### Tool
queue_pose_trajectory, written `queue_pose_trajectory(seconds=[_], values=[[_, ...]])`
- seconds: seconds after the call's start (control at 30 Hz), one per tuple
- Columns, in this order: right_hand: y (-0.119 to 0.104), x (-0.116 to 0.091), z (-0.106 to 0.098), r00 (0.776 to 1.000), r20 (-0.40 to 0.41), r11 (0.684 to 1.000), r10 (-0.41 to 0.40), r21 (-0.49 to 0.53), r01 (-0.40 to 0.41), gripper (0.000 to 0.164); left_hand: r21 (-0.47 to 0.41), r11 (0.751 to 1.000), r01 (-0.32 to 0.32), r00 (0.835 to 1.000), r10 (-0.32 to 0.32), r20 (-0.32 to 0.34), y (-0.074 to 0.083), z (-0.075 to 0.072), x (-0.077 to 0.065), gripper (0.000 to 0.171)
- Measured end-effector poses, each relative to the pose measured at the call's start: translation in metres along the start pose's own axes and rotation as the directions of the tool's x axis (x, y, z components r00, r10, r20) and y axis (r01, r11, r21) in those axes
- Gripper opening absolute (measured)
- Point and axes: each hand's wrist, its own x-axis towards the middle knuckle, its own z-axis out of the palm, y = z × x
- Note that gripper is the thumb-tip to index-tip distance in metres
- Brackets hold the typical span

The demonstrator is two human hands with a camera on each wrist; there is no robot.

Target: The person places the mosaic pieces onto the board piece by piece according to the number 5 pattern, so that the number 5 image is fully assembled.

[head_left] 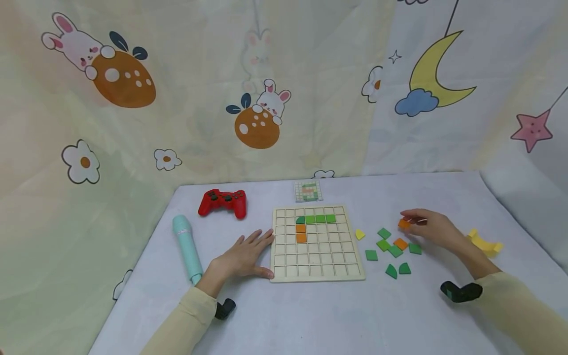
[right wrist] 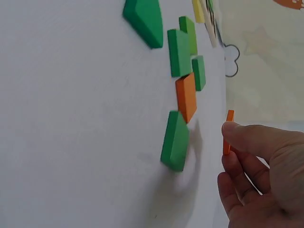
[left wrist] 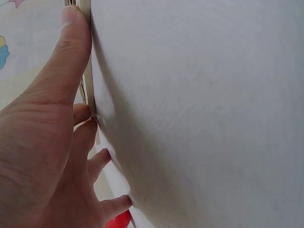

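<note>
My left hand (head_left: 245,255) lies with spread fingers along the left edge of a wooden grid board (head_left: 319,273), thumb and fingertips touching its side. On the board, a dark green rounded tile (head_left: 300,220) and several light green squares (head_left: 320,218) form a row, with two orange squares (head_left: 301,232) below its left end. To the right, my right hand (head_left: 432,228) pinches an orange square tile (right wrist: 229,137) between thumb and fingers, above the table. Loose tiles lie near it: green squares (right wrist: 179,53), another orange square (right wrist: 186,97), green rounded pieces (head_left: 404,268) and a yellow one (head_left: 360,234).
A small pattern card (head_left: 308,191) lies behind the board. Toward the back left is a red game controller (head_left: 223,202), with a turquoise microphone (head_left: 188,249) left of my left hand. A yellow object (head_left: 485,244) sits behind my right forearm.
</note>
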Motion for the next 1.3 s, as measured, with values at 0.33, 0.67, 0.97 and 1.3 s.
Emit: queue_pose_trajectory(seconds=[0.33, 0.67, 0.97, 1.3], values=[[-0.06, 0.015, 0.019, 0.988, 0.023, 0.988, -0.153, 0.018, 0.152, 0.037, 0.009, 1.0, -0.004, 1.0, 0.004, -0.002, -0.001, 0.001, 0.0, 0.105], [-0.103, 0.034, 0.044, 0.947, 0.068, 0.949, -0.314, 0.049, 0.311, 0.031, 0.016, 1.0, 0.003, 1.0, -0.003, 0.003, 0.001, -0.002, 0.0, 0.105], [-0.142, 0.047, 0.081, 0.897, 0.144, 0.908, -0.419, 0.073, 0.413, 0.023, -0.008, 1.0, -0.01, 1.0, 0.01, 0.002, 0.001, 0.0, -0.001, 0.104], [-0.161, 0.052, 0.1, 0.901, 0.182, 0.919, -0.393, 0.09, 0.383, 0.023, 0.0, 1.0, 0.002, 1.0, -0.002, 0.004, 0.002, -0.002, -0.002, 0.104]])
